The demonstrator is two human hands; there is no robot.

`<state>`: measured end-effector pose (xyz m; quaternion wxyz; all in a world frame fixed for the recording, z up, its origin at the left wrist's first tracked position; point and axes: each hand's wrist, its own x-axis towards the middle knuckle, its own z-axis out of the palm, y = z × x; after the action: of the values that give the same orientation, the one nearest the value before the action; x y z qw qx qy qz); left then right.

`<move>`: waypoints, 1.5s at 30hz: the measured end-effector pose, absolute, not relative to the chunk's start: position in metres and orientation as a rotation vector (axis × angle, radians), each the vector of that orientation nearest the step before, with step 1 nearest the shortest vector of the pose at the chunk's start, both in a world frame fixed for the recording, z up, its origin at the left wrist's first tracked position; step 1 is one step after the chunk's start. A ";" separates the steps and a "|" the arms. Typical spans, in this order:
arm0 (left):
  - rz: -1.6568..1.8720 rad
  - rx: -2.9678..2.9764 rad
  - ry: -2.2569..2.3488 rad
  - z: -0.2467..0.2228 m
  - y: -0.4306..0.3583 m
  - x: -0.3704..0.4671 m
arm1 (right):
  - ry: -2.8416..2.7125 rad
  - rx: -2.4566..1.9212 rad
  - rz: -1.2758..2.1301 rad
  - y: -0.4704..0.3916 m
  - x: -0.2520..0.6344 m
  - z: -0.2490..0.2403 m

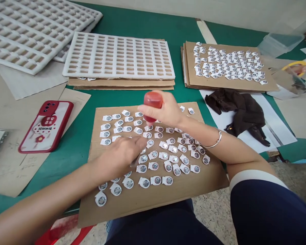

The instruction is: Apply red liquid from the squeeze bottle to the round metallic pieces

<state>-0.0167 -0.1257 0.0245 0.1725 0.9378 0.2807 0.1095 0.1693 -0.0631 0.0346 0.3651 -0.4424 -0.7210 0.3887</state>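
Observation:
My right hand (165, 109) is wrapped round a red squeeze bottle (153, 101), its narrower end pointing down just above the small parts. Below it lies a cardboard sheet (193, 187) bearing rows of small white tabs with round, silvery metal discs, such as this white tab (144, 182). Low over the left-middle rows is my left hand (123, 149), blurred, with fingers curled together and reaching toward the tabs under the bottle. Whatever its fingers hold is hidden; a greyish sliver shows beneath them. Several tabs are covered by both hands.
A white slotted tray (94, 56) rests on cardboard behind the sheet, with more slotted trays (35, 30) stacked at left. A second cardboard stack (191, 68) carries similar tabs. Dark brown cloth (247, 112), yellow-handled scissors (293, 64), and a red-edged phone (47, 126) lie around.

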 end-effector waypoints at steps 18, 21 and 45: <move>0.348 2.257 0.926 0.023 -0.098 -0.024 | -1.493 -1.221 0.969 -0.128 0.215 -0.002; 0.335 2.271 0.918 0.021 -0.097 -0.025 | -1.579 -1.206 0.810 -0.128 0.212 -0.001; 0.359 2.261 0.913 0.021 -0.099 -0.026 | -1.676 -1.230 0.737 -0.125 0.207 -0.010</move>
<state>-0.0255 -0.0987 0.0209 0.3320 0.8654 0.3494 0.1372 0.2068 -0.1254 -0.0100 0.4511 -0.4979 -0.6780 0.2981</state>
